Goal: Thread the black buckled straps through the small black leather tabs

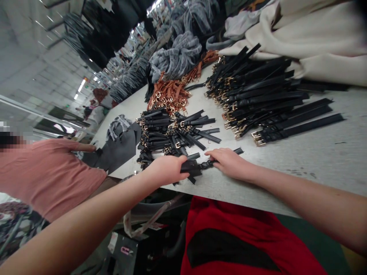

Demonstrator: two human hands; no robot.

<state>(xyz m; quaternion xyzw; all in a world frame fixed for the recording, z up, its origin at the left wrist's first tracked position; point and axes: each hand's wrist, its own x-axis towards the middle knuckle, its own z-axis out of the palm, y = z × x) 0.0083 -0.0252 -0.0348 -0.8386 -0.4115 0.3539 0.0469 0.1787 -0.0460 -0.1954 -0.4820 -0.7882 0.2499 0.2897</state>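
Observation:
My left hand [169, 169] is closed, thumb on top, on the wide flat part of a black strap [191, 167] near the front edge of the table. The strap's narrower, bunched section runs right into my right hand [229, 162], whose bent fingers pinch it. A black strip end [238, 151] sticks out beyond my right hand. Just behind my hands lies a pile of short black buckle straps [156, 131] with gold-coloured buckles. What my left palm covers is hidden.
Longer black buckle straps [258, 91] lie back right, brown buckle straps [169, 93] behind the pile. Grey fabric bundles [177, 53] and cream cloth [315, 34] sit at the back. Black sheets [123, 149] lie left, beside a person in a pink shirt [54, 168].

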